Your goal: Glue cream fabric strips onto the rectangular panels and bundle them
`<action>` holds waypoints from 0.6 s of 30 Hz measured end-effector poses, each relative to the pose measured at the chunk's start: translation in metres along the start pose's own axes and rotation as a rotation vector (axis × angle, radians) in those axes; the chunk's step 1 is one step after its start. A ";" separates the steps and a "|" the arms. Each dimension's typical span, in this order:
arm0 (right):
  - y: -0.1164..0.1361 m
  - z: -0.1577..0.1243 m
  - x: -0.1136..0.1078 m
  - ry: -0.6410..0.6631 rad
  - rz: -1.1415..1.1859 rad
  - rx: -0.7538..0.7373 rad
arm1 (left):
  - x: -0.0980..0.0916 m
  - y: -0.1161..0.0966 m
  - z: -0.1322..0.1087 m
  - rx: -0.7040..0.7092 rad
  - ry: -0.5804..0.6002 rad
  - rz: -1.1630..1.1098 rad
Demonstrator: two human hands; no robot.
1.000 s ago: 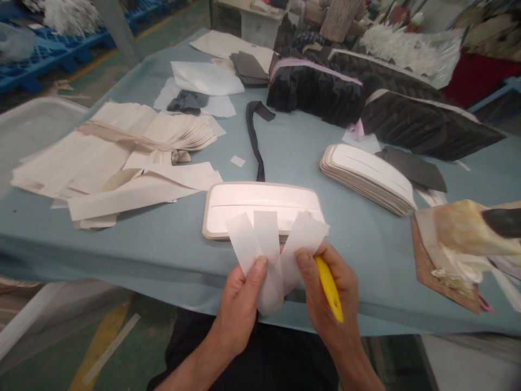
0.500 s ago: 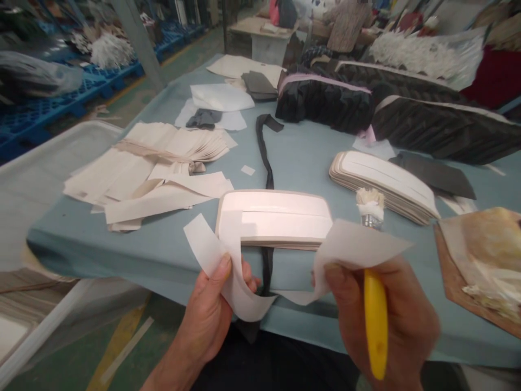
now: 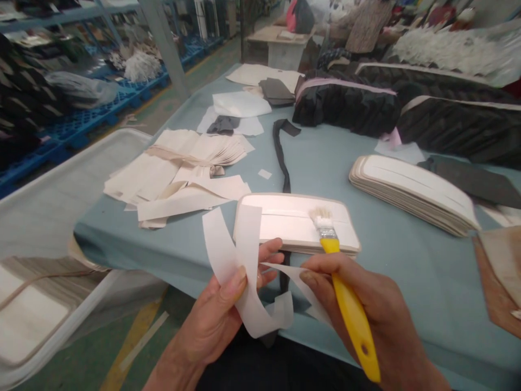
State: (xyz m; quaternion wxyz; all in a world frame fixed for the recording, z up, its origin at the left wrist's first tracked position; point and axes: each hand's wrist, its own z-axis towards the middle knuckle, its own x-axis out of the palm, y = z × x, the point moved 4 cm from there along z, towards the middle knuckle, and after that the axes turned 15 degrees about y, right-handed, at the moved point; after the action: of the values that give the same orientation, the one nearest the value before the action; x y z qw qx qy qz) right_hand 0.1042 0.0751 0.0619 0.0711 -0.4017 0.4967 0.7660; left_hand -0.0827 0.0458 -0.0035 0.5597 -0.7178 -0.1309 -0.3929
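Note:
My left hand (image 3: 222,307) pinches white paper strips (image 3: 249,239) between thumb and fingers; they cross in a V and one curls down below the hand. My right hand (image 3: 362,304) is closed round a paintbrush (image 3: 352,304) with a yellow handle, its pale bristles up over the stack. Thumb and forefinger of that hand also pinch a thin white strip (image 3: 307,288). Behind both hands lies a stack of white curved panels (image 3: 285,217) with beige edges. A dark fabric strip (image 3: 280,152) runs under this stack.
A second panel stack (image 3: 415,190) lies to the right, near a brown board (image 3: 496,288). Beige strips (image 3: 179,163) are piled at the left. Black gathered bundles (image 3: 345,106) stand at the back. A white bin (image 3: 81,315) sits beside the table's left edge. A person (image 3: 368,27) is far off.
My right hand has moved left toward my left hand, and the brush has tilted so its bristles are over the near stack. The view has shifted left.

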 end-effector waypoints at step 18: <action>-0.003 0.002 0.011 0.012 -0.075 0.072 | 0.000 0.039 -0.019 0.011 -0.346 0.355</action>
State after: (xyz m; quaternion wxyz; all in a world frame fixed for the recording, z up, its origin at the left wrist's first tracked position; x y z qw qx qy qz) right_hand 0.0975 0.0750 0.0528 0.1112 -0.4219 0.5088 0.7421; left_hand -0.0660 0.0157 -0.0294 0.5931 -0.7830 -0.0987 -0.1592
